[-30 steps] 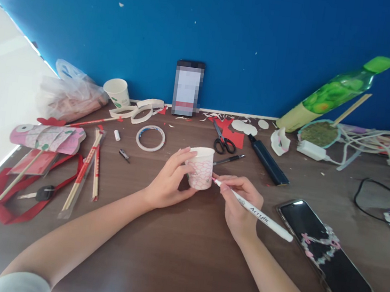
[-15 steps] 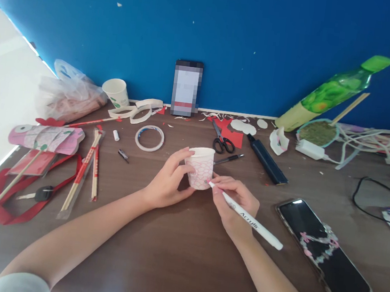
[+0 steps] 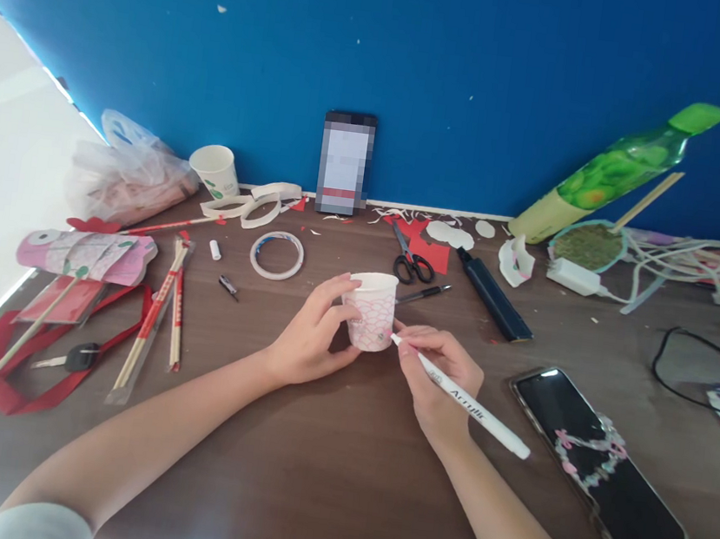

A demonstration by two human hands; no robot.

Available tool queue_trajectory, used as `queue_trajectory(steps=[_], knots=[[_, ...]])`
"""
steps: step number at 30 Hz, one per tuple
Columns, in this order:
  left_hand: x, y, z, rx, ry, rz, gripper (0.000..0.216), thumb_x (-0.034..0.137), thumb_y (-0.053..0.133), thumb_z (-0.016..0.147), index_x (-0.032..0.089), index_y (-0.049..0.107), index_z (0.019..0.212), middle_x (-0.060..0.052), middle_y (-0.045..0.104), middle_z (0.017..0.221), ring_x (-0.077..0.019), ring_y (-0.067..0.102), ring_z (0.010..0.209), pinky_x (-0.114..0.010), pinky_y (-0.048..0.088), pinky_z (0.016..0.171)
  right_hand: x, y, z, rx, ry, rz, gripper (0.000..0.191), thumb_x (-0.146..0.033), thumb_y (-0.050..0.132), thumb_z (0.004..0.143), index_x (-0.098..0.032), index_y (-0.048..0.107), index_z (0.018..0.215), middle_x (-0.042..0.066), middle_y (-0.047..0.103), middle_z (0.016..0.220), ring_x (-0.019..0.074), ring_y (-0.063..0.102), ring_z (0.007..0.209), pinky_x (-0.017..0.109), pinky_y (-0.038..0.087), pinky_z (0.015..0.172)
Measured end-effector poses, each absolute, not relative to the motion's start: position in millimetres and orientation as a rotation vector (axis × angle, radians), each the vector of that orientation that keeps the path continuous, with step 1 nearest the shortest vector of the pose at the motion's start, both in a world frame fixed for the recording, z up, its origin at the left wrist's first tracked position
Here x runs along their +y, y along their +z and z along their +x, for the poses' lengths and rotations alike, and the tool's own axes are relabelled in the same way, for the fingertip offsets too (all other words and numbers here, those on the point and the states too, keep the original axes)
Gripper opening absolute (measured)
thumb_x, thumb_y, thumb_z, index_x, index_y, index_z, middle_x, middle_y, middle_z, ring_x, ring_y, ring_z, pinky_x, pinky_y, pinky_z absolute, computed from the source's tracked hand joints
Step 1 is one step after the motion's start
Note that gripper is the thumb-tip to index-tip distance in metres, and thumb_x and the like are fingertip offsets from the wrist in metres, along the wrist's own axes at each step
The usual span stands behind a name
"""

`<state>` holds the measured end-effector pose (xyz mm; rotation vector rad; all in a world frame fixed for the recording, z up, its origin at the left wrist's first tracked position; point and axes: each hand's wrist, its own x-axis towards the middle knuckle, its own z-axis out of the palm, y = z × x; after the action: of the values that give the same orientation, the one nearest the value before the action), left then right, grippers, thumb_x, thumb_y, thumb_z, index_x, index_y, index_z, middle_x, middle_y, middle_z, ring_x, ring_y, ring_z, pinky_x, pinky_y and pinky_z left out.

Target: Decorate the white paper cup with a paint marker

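Paper cup (image 3: 373,315): at the centre of the frame, mouth upward, its wall marked with pink scale-like lines. The left hand (image 3: 313,334) grips it from the left, fingers curved round the wall and thumb by the base; that side of the cup is covered, and its far side is out of sight. Whether the base touches the table (image 3: 309,473) cannot be determined.

The right hand (image 3: 448,381), right of centre, pinches a white marker (image 3: 479,415) lettered "Acrylic" between thumb and fingers. The marker's tip lies at the cup's lower right edge; contact cannot be confirmed. Its remaining fingers are folded and partly obscured.

A black pen (image 3: 426,294) behind the cup has one end concealed. The upright phone (image 3: 346,158), upper centre, has a pixelated, unreadable screen. Contents of the plastic bag (image 3: 128,175), upper left, are indistinct. White cables (image 3: 695,263) at the right tangle over items hard to identify and run out of frame. The left sleeve (image 3: 40,525) is cut off at the bottom edge.
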<state>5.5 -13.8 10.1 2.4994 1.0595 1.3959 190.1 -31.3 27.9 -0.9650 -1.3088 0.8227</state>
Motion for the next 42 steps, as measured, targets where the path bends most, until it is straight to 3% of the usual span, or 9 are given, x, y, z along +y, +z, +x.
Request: queue_trajectory(steps=[26, 34, 42], knots=[[-13, 11, 5, 1.048, 1.389, 2.488, 0.039, 0.016, 0.066, 0.079, 0.02, 0.043, 0.111, -0.019, 0.048, 0.13, -0.0349, 0.046, 0.133, -0.057, 0.046, 0.101, -28, 25, 192, -1.25, 0.827, -1.039, 0.009, -0.015, 0.069, 0.076, -0.021, 0.065, 0.069, 0.0, 0.066, 0.07, 0.0179, 0.07, 0.073, 0.041, 0.061, 0.086], [-13, 11, 5, 1.035, 1.404, 2.463, 0.039, 0.016, 0.066, 0.079, 0.02, 0.043, 0.11, -0.018, 0.047, 0.131, -0.0345, 0.046, 0.133, -0.057, 0.046, 0.101, -25, 11, 199, -1.197, 0.976, -0.935, 0.007, -0.021, 0.069, 0.078, -0.022, 0.066, 0.072, 0.0, 0.066, 0.072, 0.0193, 0.069, 0.079, 0.049, 0.056, 0.095], [-14, 11, 5, 1.049, 1.41, 2.477, 0.041, 0.016, 0.067, 0.078, 0.018, 0.043, 0.11, -0.019, 0.047, 0.131, -0.0341, 0.046, 0.133, -0.055, 0.047, 0.102, -28, 26, 193, -1.276, 0.923, -0.956, 0.012, -0.016, 0.068, 0.075, -0.021, 0.063, 0.066, -0.002, 0.065, 0.065, 0.016, 0.067, 0.069, 0.045, 0.058, 0.092]])
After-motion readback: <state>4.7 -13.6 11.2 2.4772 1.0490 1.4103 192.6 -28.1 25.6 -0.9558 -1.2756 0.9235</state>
